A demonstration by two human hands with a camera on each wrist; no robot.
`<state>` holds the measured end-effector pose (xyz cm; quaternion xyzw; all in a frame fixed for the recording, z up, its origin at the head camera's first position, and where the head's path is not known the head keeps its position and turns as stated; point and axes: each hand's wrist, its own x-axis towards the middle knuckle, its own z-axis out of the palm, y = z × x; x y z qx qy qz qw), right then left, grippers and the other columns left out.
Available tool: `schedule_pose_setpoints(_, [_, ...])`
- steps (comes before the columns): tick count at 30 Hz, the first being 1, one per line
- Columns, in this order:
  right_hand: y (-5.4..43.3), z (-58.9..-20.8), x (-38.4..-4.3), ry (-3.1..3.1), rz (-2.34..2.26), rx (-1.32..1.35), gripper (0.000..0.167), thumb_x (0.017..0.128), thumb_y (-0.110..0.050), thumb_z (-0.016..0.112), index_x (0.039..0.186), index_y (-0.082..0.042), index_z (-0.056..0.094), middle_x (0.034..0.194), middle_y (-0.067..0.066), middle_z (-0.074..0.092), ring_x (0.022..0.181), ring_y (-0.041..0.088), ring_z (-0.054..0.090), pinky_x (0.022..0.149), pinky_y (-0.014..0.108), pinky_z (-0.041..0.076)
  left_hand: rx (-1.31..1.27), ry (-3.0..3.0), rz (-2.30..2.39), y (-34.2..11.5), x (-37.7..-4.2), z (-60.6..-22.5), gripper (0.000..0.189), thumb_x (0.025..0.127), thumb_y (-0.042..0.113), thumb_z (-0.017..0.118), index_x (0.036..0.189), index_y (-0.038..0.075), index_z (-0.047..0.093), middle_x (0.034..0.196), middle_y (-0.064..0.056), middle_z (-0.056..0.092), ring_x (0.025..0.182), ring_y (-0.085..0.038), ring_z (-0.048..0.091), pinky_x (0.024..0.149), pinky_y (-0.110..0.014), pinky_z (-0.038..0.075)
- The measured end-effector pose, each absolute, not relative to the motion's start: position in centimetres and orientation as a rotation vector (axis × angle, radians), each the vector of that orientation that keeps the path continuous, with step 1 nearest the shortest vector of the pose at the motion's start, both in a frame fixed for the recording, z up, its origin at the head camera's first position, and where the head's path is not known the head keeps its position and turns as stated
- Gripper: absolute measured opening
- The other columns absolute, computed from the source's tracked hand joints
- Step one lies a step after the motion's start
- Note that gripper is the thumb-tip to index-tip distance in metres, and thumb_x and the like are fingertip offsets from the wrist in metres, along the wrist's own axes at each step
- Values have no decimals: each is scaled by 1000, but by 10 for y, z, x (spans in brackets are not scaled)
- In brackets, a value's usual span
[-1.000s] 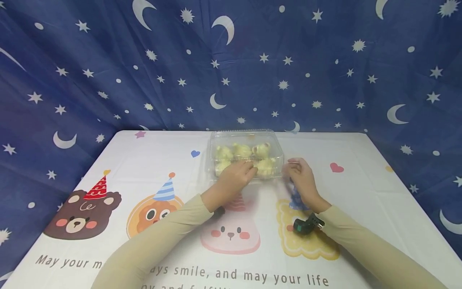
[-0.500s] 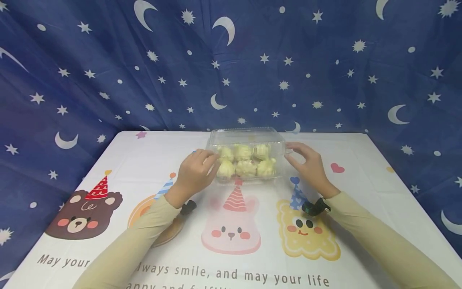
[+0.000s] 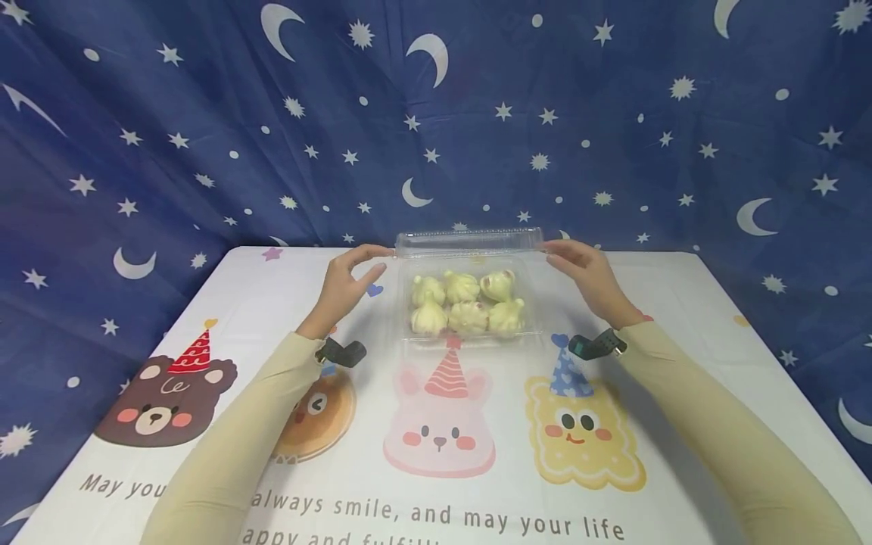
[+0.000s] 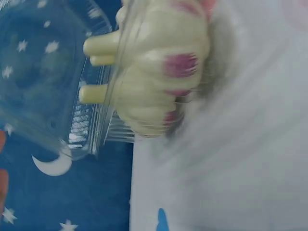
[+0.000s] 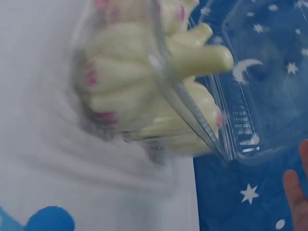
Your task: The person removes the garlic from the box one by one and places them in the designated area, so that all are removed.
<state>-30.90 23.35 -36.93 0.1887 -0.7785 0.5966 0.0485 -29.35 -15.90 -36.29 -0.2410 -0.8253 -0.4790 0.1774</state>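
A clear plastic clamshell box (image 3: 409, 333) stands at the back of the table with its lid (image 3: 470, 241) raised up and back. Inside lie several pale garlic bulbs (image 3: 468, 318) in two rows, stems up, with purple patches showing in the wrist views. My left hand (image 3: 345, 286) is at the lid's left end, fingertips right at its edge and the thumb apart from the fingers. Mirroring it, my right hand (image 3: 587, 276) is at the lid's right end, fingers extended and thumb spread below. Only a few fingertips (image 5: 294, 185) show in the right wrist view.
The table (image 3: 681, 363) has a white cloth with printed cartoon animals and lettering. Close behind its back edge hangs a dark blue curtain (image 3: 477, 166) with moons and stars. A dark wrist camera (image 3: 343, 352) sits on the left wrist, another (image 3: 595, 346) on the right.
The lid has swung from closed over the garlic up and back. My left hand moved from the box's front to its left side; both hands rose with the lid's ends.
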Motion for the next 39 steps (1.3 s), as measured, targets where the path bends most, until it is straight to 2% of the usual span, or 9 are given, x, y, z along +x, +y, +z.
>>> schedule_pose_setpoints(3, [235,-368,-318,-2331,2042,655,41,98,-29,48,130,-4,53,126,-5,60,123,5,50,115,36,33,-613,-2401,-1652,-164,-307,-365,31,97,16,50,122,-1,58,127,-20,58,125,-31,49,113,-42,35])
schedule_pose_setpoints(6, [237,-368,-327,-2255,2335,738,49,103,-31,32,141,-1,38,145,6,44,139,20,34,119,53,15,-574,-2424,-1939,-168,-319,-367,41,101,22,39,133,-2,49,140,-21,47,135,-30,39,118,-43,26])
schedule_pose_setpoints(8, [237,-367,-331,-2267,2432,756,53,104,-35,24,146,-4,29,154,10,29,145,25,21,119,54,8,-577,-2427,-2085,-170,-325,-368,45,102,25,34,139,0,42,146,-19,40,140,-29,32,120,-43,20])
schedule_pose_setpoints(11, [237,-367,-338,-2290,2514,760,58,104,-39,19,150,-4,16,158,14,11,147,29,6,120,54,3,-606,-2433,-2235,-172,-331,-371,47,104,26,28,146,6,32,153,-15,29,144,-29,22,121,-47,13])
schedule_pose_setpoints(16, [233,-367,-348,-2307,2595,731,63,102,-44,18,151,-6,6,159,15,1,147,29,0,120,54,-1,-615,-2383,-2392,-170,-338,-377,48,104,25,26,150,11,23,156,-14,22,145,-31,16,121,-49,7])
schedule_pose_setpoints(21, [230,-367,-351,-2315,2618,713,64,102,-45,18,151,-8,-1,159,14,-3,147,30,-1,119,54,-2,-549,-2394,-2392,-164,-337,-372,48,104,26,27,150,13,21,155,-16,24,144,-33,20,121,-47,11])
schedule_pose_setpoints(33, [236,-357,-344,-2518,2474,729,67,101,-50,15,152,-10,1,158,17,4,145,36,6,118,56,7,-452,-2497,-2329,-160,-335,-367,50,104,32,27,151,17,18,153,-19,26,140,-38,29,119,-49,20])
schedule_pose_setpoints(39, [242,-358,-338,-2594,2455,742,68,101,-51,13,151,-7,0,157,20,4,144,40,9,119,54,12,-522,-2518,-2409,-163,-329,-366,52,104,34,22,151,14,16,152,-24,23,139,-43,27,118,-52,20])
